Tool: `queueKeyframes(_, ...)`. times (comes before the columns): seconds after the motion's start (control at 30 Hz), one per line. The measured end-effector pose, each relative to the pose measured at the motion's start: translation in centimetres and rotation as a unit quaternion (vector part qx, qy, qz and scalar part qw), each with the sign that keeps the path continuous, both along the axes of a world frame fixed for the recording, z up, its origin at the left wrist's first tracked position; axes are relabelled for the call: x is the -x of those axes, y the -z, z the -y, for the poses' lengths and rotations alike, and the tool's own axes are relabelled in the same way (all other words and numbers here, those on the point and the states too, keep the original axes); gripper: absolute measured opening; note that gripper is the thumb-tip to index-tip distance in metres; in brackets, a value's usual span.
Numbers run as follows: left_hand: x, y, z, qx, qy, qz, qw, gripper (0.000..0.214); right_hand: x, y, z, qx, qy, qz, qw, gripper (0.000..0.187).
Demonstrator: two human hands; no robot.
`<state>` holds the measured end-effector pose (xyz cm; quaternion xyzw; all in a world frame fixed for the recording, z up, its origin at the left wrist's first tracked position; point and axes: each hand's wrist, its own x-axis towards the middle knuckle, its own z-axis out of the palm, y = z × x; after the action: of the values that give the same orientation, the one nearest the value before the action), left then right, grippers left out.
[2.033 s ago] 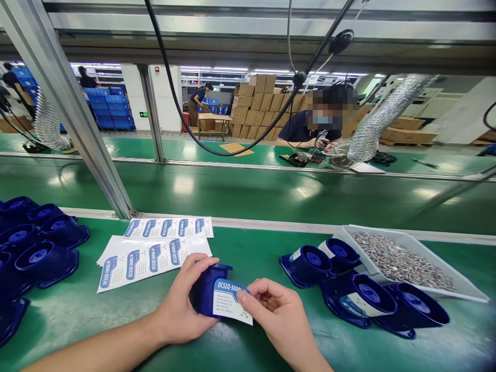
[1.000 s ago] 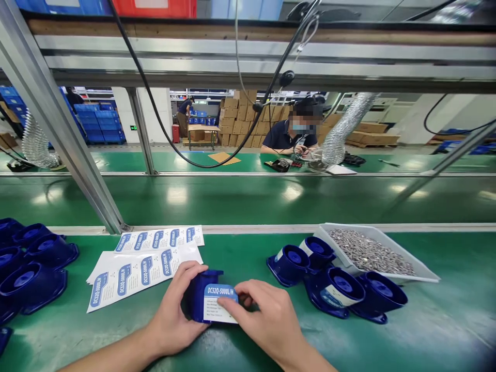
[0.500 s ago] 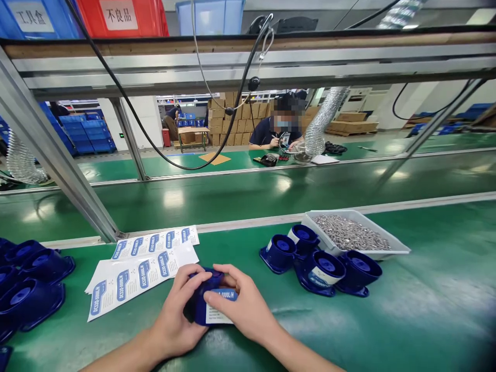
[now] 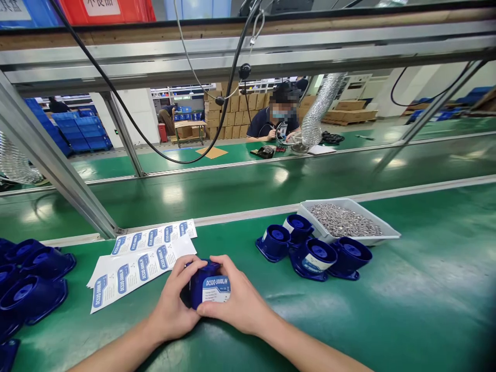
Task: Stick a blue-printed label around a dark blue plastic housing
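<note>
Both my hands are wrapped round a dark blue plastic pump housing [image 4: 197, 290] above the green bench. My left hand [image 4: 174, 299] grips its left side, and my right hand [image 4: 242, 299] clasps the right side, with the thumb low by the front. A blue-and-white label [image 4: 216, 289] printed "DC52Q-5000L/H" lies on the curved front, its right end covered by my right hand. Just beyond, to the left, are sheets of matching labels [image 4: 127, 276]. Several similar blue housings [image 4: 318, 257] stand to the right, at least some of them labelled.
A white tray [image 4: 387, 235] of small metal screws sits behind the right-hand housings. More blue housings [image 4: 33, 297] crowd the left edge. A metal frame post [image 4: 58, 155] rises at left, and a black cable [image 4: 155, 150] hangs ahead. Across the benches sits a person [image 4: 273, 121].
My right thumb has moved down off the label's face to the housing's lower front, uncovering more of the print. The whole view has tilted slightly downward.
</note>
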<state>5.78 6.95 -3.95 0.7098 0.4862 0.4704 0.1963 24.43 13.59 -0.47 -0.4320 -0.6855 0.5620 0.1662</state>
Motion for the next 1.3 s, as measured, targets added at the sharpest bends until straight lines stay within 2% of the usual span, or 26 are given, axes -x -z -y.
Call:
queueKeyframes(0.1, -0.1, 0.0, 0.2, -0.020, 0.010, -0.019, 1.000, 0.069, 0.0, 0.1, -0.2, 0.038, 0.021, -0.036, 0.998, 0.088)
queueKeyframes(0.33, 0.2, 0.1, 0.4, -0.056, 0.035, -0.043, 0.997, 0.066, -0.3, 0.3, -0.7, 0.046, -0.001, -0.122, 0.991, 0.058)
queueKeyframes(0.53, 0.1, 0.0, 0.3, -0.039, 0.036, -0.050, 0.997, 0.069, -0.2, 1.0, -1.8, 0.097, 0.010, -0.133, 0.986, 0.056)
queueKeyframes(0.6, -0.1, 0.3, 0.2, -0.020, 0.004, -0.034, 0.999, 0.070, -0.2, 1.7, -2.1, 0.121, 0.022, -0.153, 0.981, 0.064)
queueKeyframes(0.73, -0.2, 1.0, -0.1, -0.024, -0.129, 0.037, 0.991, 0.075, 0.5, 2.6, -1.8, 0.173, 0.030, -0.266, 0.948, 0.095)
queueKeyframes(0.8, -0.2, 1.3, -0.3, -0.013, -0.180, 0.070, 0.981, 0.083, 1.2, 2.6, -0.9, 0.187, 0.016, -0.288, 0.939, 0.099)
queueKeyframes(0.93, -0.1, 1.9, -0.5, 0.009, -0.220, 0.012, 0.975, 0.104, 2.1, 2.2, 0.7, 0.167, -0.005, -0.301, 0.939, 0.078)
queueKeyframes(1.03, -0.1, 2.2, -0.3, 0.005, -0.182, -0.015, 0.983, 0.105, 1.6, 2.3, -0.2, 0.123, 0.019, -0.278, 0.952, 0.062)
queueKeyframes(1.1, 0.0, 2.2, 0.0, 0.020, -0.146, 0.021, 0.989, 0.097, 0.7, 2.7, -1.9, 0.088, 0.005, -0.248, 0.965, 0.064)
queueKeyframes(1.17, 0.0, 1.8, 0.4, 0.056, -0.128, 0.078, 0.987, 0.078, -0.3, 3.1, -3.7, 0.058, -0.025, -0.221, 0.973, 0.070)
queueKeyframes(1.23, -0.4, 1.1, 0.6, 0.093, -0.131, 0.133, 0.978, 0.061, -1.0, 3.2, -4.9, 0.041, -0.034, -0.204, 0.978, 0.077)
queueKeyframes(1.3, -1.4, 0.2, 0.4, 0.106, -0.135, 0.161, 0.972, 0.058, -1.6, 2.7, -5.1, 0.040, -0.031, -0.199, 0.979, 0.087)
